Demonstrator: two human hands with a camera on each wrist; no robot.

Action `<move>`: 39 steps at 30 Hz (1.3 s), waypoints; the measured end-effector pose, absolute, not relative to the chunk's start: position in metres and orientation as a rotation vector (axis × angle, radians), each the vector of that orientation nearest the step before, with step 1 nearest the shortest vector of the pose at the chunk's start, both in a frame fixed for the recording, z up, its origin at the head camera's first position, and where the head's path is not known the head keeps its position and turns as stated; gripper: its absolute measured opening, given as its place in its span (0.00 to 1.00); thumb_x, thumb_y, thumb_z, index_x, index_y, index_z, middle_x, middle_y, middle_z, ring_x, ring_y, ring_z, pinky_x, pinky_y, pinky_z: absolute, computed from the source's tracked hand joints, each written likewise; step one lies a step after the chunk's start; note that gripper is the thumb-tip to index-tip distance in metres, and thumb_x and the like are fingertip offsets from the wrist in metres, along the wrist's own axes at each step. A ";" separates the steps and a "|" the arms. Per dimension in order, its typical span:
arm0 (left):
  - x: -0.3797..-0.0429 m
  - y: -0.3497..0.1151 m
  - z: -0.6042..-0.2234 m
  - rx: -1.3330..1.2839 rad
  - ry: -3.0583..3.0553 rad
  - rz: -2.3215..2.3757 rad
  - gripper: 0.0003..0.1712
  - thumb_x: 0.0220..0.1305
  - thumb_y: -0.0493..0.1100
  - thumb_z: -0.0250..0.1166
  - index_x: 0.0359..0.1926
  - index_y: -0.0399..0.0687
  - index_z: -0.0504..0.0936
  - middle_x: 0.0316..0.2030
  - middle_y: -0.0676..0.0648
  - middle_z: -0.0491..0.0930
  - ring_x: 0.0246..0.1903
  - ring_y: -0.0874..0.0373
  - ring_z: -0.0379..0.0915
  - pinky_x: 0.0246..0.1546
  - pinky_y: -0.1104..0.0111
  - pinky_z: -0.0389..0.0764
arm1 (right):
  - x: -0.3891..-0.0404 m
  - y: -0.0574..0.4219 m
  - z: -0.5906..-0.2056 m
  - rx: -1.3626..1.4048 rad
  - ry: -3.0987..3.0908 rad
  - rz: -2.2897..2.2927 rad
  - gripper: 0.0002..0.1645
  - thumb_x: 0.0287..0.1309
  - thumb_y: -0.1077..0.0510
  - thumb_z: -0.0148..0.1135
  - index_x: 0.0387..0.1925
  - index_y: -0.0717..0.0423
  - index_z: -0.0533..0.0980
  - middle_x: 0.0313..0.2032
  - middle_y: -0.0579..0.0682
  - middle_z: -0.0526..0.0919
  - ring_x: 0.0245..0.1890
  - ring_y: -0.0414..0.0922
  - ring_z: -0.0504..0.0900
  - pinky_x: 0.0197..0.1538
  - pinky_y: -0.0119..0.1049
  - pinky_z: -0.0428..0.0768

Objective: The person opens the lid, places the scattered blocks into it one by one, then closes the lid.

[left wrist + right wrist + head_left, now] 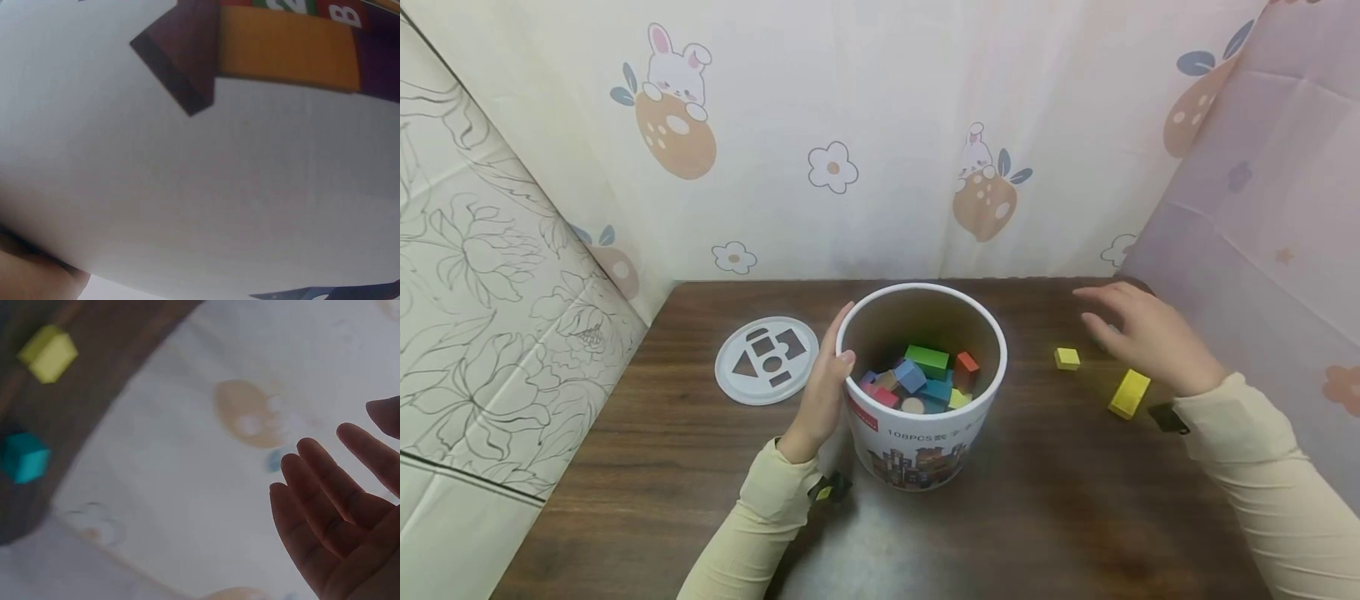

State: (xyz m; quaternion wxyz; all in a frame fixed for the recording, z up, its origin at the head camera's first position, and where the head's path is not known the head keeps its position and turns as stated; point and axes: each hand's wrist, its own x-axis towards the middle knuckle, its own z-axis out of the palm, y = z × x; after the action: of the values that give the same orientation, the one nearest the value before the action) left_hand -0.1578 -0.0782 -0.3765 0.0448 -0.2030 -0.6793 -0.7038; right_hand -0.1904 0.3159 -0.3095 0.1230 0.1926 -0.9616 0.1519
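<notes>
Now the left hand (820, 402) is gripping the white block bucket (928, 428) by its rim, around the middle of the table (662, 467), and coloured blocks (928, 362) are lying inside. The right hand (1152, 337) is hovering over the table's right side with fingers extended, holding nothing. Near it, a teal cube (26, 458), a yellow cube (1067, 359) and a yellow rectangular block (1129, 394) are resting; a cut-out lid (762, 383) is lying left of the bucket.
</notes>
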 end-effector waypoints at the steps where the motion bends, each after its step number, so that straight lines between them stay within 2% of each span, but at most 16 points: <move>1: -0.158 -0.078 -0.376 -0.622 -2.073 -2.149 0.40 0.64 0.51 0.44 0.77 0.53 0.49 0.73 0.48 0.55 0.71 0.46 0.51 0.70 0.39 0.55 | -0.192 0.323 -0.315 0.538 -2.833 0.436 0.23 0.64 0.58 0.58 0.59 0.61 0.74 0.54 0.63 0.79 0.52 0.59 0.77 0.51 0.59 0.74; 8: -0.159 -0.079 -0.378 -0.608 -2.080 -2.145 0.39 0.64 0.52 0.45 0.76 0.56 0.50 0.73 0.49 0.56 0.71 0.47 0.52 0.70 0.40 0.56 | -0.206 0.366 -0.359 0.406 -3.082 0.397 0.28 0.68 0.52 0.53 0.61 0.67 0.70 0.55 0.70 0.77 0.53 0.65 0.76 0.51 0.63 0.74; 14: -0.159 -0.079 -0.380 -0.616 -2.070 -2.162 0.41 0.64 0.54 0.46 0.76 0.55 0.50 0.73 0.48 0.55 0.72 0.47 0.51 0.70 0.39 0.55 | -0.209 0.394 -0.388 0.259 -3.212 0.318 0.33 0.64 0.51 0.55 0.59 0.75 0.69 0.52 0.76 0.77 0.48 0.73 0.77 0.44 0.64 0.76; 19: -0.159 -0.079 -0.380 -0.619 -2.065 -2.165 0.40 0.64 0.54 0.46 0.76 0.55 0.49 0.73 0.48 0.55 0.72 0.47 0.51 0.70 0.39 0.54 | -0.205 0.406 -0.403 0.060 -3.303 0.295 0.39 0.61 0.45 0.55 0.58 0.78 0.66 0.51 0.79 0.75 0.48 0.76 0.74 0.39 0.63 0.76; 23: -0.160 -0.079 -0.380 -0.620 -2.061 -2.163 0.40 0.64 0.54 0.46 0.76 0.55 0.50 0.73 0.48 0.55 0.72 0.47 0.51 0.70 0.40 0.54 | -0.204 0.410 -0.409 -0.020 -3.417 0.311 0.44 0.62 0.41 0.53 0.57 0.81 0.63 0.43 0.76 0.78 0.39 0.70 0.79 0.34 0.56 0.77; 26: -0.159 -0.079 -0.379 -0.619 -2.061 -2.168 0.40 0.64 0.53 0.46 0.76 0.56 0.50 0.73 0.48 0.54 0.72 0.47 0.50 0.70 0.40 0.54 | -0.202 0.409 -0.411 -0.051 -3.464 0.361 0.43 0.62 0.39 0.52 0.52 0.80 0.65 0.32 0.65 0.78 0.31 0.58 0.78 0.30 0.48 0.75; 28: -0.159 -0.079 -0.380 -0.613 -2.068 -2.164 0.40 0.64 0.52 0.46 0.76 0.55 0.50 0.73 0.48 0.54 0.72 0.47 0.50 0.70 0.40 0.54 | -0.202 0.406 -0.412 -0.078 -3.480 0.394 0.40 0.62 0.38 0.52 0.46 0.77 0.67 0.28 0.59 0.76 0.29 0.54 0.75 0.29 0.46 0.74; 31: -0.159 -0.079 -0.380 -0.613 -2.076 -2.159 0.40 0.63 0.51 0.45 0.77 0.53 0.49 0.73 0.48 0.54 0.72 0.47 0.50 0.70 0.40 0.54 | -0.202 0.402 -0.413 -0.116 -3.495 0.417 0.40 0.61 0.36 0.52 0.43 0.75 0.66 0.27 0.58 0.74 0.28 0.54 0.74 0.30 0.47 0.75; 34: -0.159 -0.079 -0.380 -0.615 -2.081 -2.153 0.41 0.63 0.51 0.44 0.77 0.52 0.48 0.73 0.49 0.54 0.72 0.47 0.50 0.70 0.40 0.54 | -0.203 0.401 -0.415 -0.155 -3.514 0.473 0.43 0.61 0.38 0.53 0.48 0.79 0.61 0.28 0.60 0.73 0.29 0.55 0.76 0.31 0.48 0.77; 39: -0.159 -0.079 -0.379 -0.614 -2.085 -2.148 0.40 0.63 0.50 0.44 0.77 0.53 0.48 0.73 0.49 0.54 0.72 0.47 0.50 0.70 0.40 0.55 | -0.203 0.400 -0.417 -0.157 -3.512 0.572 0.39 0.62 0.44 0.52 0.50 0.81 0.57 0.29 0.62 0.73 0.26 0.53 0.77 0.27 0.42 0.79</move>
State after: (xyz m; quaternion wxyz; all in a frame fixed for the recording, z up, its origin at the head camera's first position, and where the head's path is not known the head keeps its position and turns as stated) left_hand -0.1588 -0.0786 -0.3789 0.0427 -0.2008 -0.6817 -0.7022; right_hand -0.2032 0.3998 -0.4174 -0.2084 -0.0431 -0.9644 0.1571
